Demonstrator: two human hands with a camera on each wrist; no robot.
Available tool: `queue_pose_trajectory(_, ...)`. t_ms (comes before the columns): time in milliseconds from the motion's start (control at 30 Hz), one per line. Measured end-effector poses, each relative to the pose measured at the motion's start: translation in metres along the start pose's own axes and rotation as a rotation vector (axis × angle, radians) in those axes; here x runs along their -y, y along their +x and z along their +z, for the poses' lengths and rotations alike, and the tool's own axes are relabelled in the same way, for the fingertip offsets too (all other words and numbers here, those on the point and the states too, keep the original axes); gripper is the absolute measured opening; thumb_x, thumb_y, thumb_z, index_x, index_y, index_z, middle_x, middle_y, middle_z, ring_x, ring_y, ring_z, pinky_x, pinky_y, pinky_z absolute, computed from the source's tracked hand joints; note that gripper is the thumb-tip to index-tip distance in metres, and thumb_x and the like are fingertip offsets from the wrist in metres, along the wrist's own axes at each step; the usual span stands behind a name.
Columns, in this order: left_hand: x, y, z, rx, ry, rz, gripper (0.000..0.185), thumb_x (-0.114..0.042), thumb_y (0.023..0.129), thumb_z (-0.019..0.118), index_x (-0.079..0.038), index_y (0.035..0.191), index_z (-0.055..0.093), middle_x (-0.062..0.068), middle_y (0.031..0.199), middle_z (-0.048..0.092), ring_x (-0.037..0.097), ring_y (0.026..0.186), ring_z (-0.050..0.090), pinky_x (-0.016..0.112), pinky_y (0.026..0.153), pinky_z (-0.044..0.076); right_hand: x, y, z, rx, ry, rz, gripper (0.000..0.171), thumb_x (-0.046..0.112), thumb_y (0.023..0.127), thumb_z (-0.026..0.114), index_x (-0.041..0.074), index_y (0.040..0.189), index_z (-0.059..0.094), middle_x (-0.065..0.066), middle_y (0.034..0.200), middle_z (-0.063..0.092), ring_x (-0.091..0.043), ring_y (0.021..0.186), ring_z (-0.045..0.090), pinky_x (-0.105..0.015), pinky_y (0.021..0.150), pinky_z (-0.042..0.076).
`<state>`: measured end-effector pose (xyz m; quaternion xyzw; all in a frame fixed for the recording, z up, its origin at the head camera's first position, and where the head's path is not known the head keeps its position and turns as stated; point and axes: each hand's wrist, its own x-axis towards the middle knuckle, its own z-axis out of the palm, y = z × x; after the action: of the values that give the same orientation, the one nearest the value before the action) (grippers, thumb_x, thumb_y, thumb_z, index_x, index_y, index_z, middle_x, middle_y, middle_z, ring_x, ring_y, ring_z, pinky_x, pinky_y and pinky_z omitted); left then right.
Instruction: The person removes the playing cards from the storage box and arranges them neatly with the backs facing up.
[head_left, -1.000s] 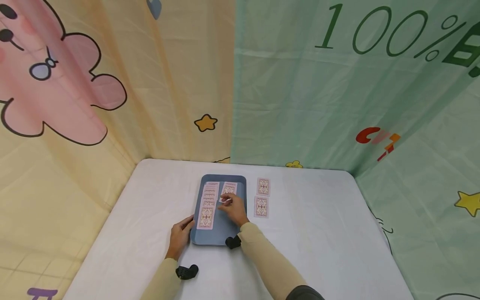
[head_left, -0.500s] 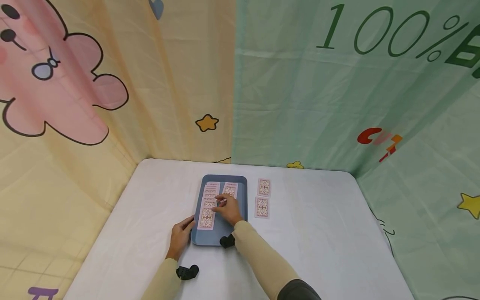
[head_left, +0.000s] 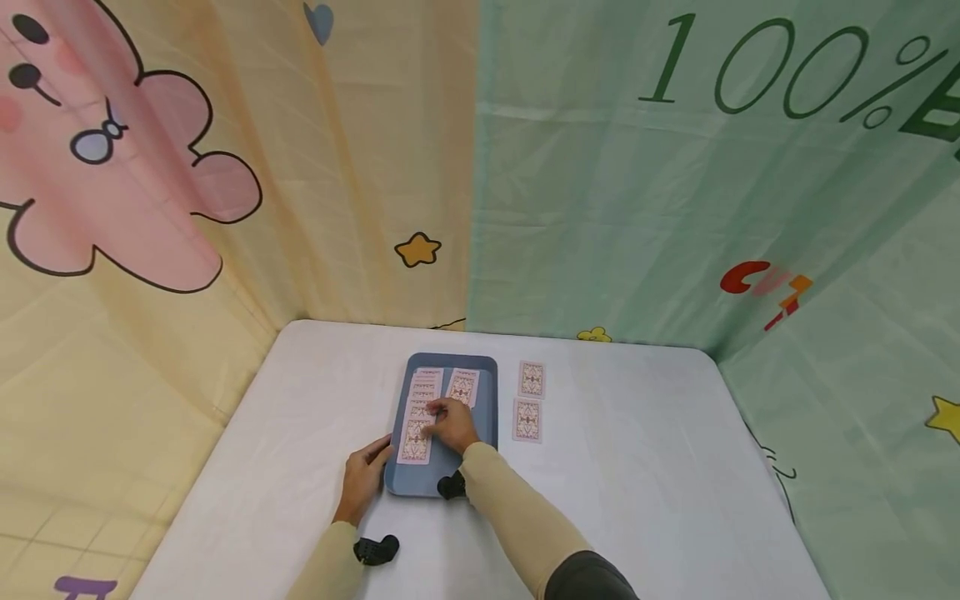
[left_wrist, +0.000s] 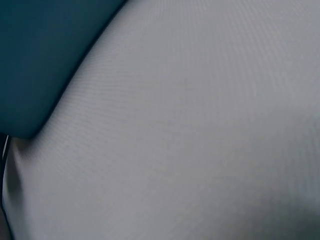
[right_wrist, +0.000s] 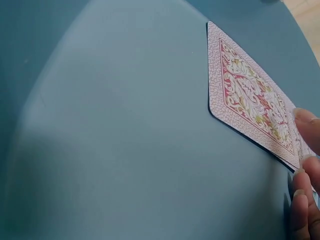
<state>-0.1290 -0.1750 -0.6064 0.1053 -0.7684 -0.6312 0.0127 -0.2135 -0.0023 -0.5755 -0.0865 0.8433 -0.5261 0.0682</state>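
Note:
My left hand (head_left: 363,479) rests on the white table and touches the left edge of the blue tray (head_left: 412,483). In the left wrist view only the tray (left_wrist: 45,60) and the white cloth show. My right hand (head_left: 454,427) is over the tray. Its spread fingertips touch the right side of an overlapping column of patterned playing cards (head_left: 414,450). Seen from the right wrist, the fingers (right_wrist: 300,200) meet the edge of a card (right_wrist: 255,97), lying face down. Another playing card (head_left: 462,385) lies in the tray's upper right, partly behind the hand.
Two face-down cards, an upper card (head_left: 532,379) and a lower card (head_left: 527,421), lie on the table right of the tray. Printed curtains (head_left: 570,208) rise behind the table. Black wrist cameras sit on both wrists.
My right hand has moved left and slightly down, from the right-hand cards to the left column. The left hand stays by the tray. The head view has shifted slightly.

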Motion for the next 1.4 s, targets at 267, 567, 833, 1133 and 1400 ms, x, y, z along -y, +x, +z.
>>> queue_pose_trajectory(267,-0.008,-0.003,-0.001,-0.001,0.000,-0.009,0.039,-0.013,0.097,0.058,0.005,0.131,0.056,0.023,0.134,0.054,0.035,0.130,0.046,0.047,0.108,0.037,-0.001,-0.001,0.003,0.021,-0.082,0.007,0.048,0.003,0.064,0.088,0.001,0.107,0.068,-0.006,0.095,0.064,-0.008,0.069,0.047,-0.020,0.062,0.043)
queue_pose_trajectory(567,0.000,0.000,0.001,-0.019,0.015,0.008,0.037,-0.014,0.096,0.060,0.004,0.129,0.059,0.021,0.131,0.058,0.034,0.128,0.049,0.046,0.106,0.039,-0.002,0.000,0.007,0.088,-0.206,0.022,0.054,0.009,0.065,0.089,0.001,0.113,0.067,-0.007,0.107,0.059,-0.018,0.094,0.053,-0.034,0.092,0.048)
queue_pose_trajectory(833,0.000,-0.001,0.001,-0.016,0.013,0.006,0.038,-0.014,0.097,0.058,0.005,0.130,0.057,0.022,0.132,0.056,0.035,0.128,0.048,0.047,0.106,0.039,-0.002,0.002,0.010,0.091,-0.204,0.054,0.040,0.007,0.065,0.089,0.003,0.099,0.068,-0.003,0.098,0.055,-0.015,0.086,0.048,-0.033,0.086,0.047)
queue_pose_trajectory(1133,0.000,0.000,0.001,-0.025,0.020,-0.002,0.037,-0.013,0.096,0.059,0.004,0.129,0.059,0.021,0.131,0.058,0.034,0.127,0.049,0.046,0.107,0.038,-0.003,0.002,0.011,0.083,-0.166,0.056,0.040,0.003,0.063,0.089,0.005,0.095,0.065,-0.001,0.092,0.055,-0.014,0.082,0.050,-0.031,0.081,0.049)
queue_pose_trajectory(1400,-0.001,-0.002,0.001,-0.013,0.011,-0.003,0.039,-0.016,0.097,0.058,0.005,0.131,0.056,0.022,0.133,0.055,0.035,0.129,0.047,0.047,0.108,0.037,-0.004,0.002,0.008,0.089,-0.147,0.052,0.036,0.003,0.063,0.088,0.006,0.092,0.066,0.001,0.082,0.056,-0.009,0.073,0.048,-0.023,0.070,0.047)
